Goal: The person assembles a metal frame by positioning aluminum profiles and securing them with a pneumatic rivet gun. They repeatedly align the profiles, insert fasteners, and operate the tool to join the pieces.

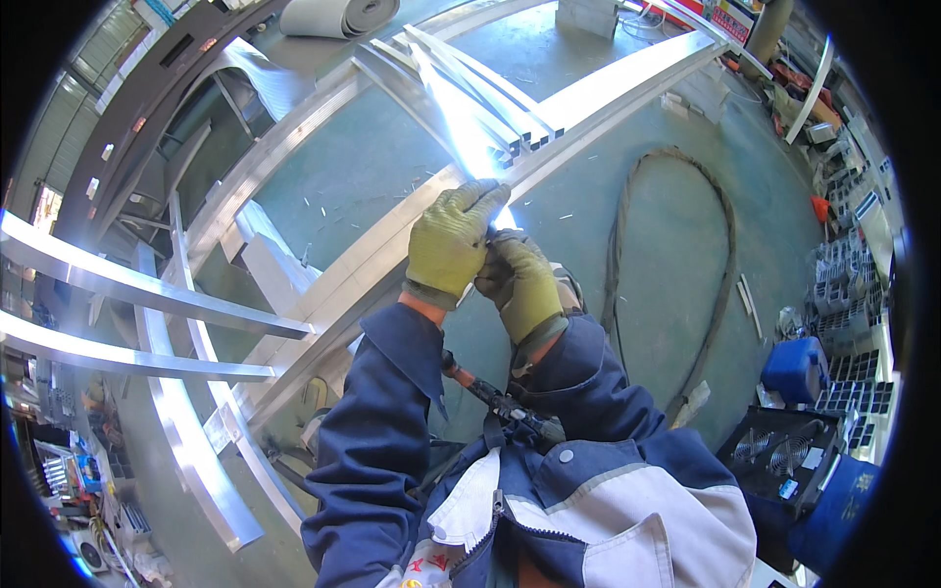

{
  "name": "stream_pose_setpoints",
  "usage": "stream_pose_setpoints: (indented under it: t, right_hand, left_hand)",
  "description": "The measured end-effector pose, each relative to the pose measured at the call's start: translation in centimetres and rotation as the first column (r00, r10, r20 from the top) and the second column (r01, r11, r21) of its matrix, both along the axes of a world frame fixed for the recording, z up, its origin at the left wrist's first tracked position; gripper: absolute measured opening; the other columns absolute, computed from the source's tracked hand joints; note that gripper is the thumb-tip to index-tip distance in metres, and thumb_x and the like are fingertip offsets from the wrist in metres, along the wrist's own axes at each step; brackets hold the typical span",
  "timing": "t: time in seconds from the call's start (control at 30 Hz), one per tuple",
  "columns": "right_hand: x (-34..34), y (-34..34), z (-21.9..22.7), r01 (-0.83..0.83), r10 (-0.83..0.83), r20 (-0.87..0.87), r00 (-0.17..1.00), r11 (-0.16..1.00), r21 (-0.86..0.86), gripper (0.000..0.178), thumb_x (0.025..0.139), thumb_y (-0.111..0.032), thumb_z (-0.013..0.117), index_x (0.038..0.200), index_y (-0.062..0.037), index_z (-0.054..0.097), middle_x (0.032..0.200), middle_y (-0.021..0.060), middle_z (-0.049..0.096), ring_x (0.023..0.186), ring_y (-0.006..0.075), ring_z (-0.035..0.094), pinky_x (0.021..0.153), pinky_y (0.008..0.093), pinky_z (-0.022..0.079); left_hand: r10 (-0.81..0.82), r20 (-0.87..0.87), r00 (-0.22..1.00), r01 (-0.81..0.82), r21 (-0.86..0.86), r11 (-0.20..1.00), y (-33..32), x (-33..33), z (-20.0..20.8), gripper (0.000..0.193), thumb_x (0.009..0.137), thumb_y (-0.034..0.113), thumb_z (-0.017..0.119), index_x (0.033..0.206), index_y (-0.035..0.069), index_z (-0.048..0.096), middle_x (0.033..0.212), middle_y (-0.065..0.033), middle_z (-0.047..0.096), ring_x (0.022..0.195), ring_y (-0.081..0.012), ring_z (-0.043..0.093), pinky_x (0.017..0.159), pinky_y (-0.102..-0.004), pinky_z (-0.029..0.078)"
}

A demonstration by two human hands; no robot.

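My left hand [446, 245], in a yellow-green glove, is bent over the long aluminium beam [392, 230], its fingers pressed together at the beam's edge. Close against it, my right hand [524, 279] in a matching glove has curled fingers. What either hand grips is hidden behind the gloves. A white glare shines around the fingertips and washes out the metal there. Just beyond the fingers, several thin aluminium bars [480, 88] lie with their near ends on the frame. A dark cord-like piece with a black fitting [505, 407] hangs below my forearms, in front of my jacket.
Two curved aluminium strips [157, 284] reach in from the left onto the beam. A thick dark hose [730, 225] loops on the green floor at right. A blue container [794, 370] and a black box with fans [779, 456] stand lower right. A grey roll [343, 15] lies at the back.
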State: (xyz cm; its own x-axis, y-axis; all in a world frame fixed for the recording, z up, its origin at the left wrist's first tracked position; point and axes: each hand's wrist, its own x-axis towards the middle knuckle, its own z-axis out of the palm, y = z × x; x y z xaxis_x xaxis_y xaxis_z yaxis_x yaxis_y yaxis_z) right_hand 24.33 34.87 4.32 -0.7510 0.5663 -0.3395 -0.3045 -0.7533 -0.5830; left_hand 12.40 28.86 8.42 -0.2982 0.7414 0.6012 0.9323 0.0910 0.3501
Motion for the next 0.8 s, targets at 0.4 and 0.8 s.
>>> stream_pose_setpoints:
  t: [0.4,0.8]
  right_hand:
    - [2.1,-0.1,-0.7,-0.146,0.061,0.236,0.970,0.921,0.360,0.030,0.100,-0.007,0.065,0.130,-0.0095,0.067,0.107,0.0039,0.070,0.082,0.0121,0.063,0.073,0.0291,0.054]
    - [1.3,0.5,0.0,0.114,-0.192,0.027,0.981,0.685,0.719,0.024,0.103,-0.019,0.072,0.120,-0.0010,0.073,0.095,0.0005,0.071,0.083,0.0062,0.062,0.073,0.0226,0.051]
  left_hand:
    - [0.022,0.027,0.999,-0.024,0.048,0.999,-1.2,-0.4,-1.2,0.051,0.079,-0.008,0.066,0.122,0.017,0.077,0.124,-0.0074,0.074,0.113,-0.0302,0.071,0.095,-0.0388,0.059]
    - [0.017,0.063,0.998,-0.023,0.091,0.996,-1.3,-0.3,-1.8,0.051,0.079,-0.005,0.067,0.122,0.020,0.077,0.124,-0.0066,0.074,0.111,-0.0293,0.071,0.095,-0.0395,0.059]
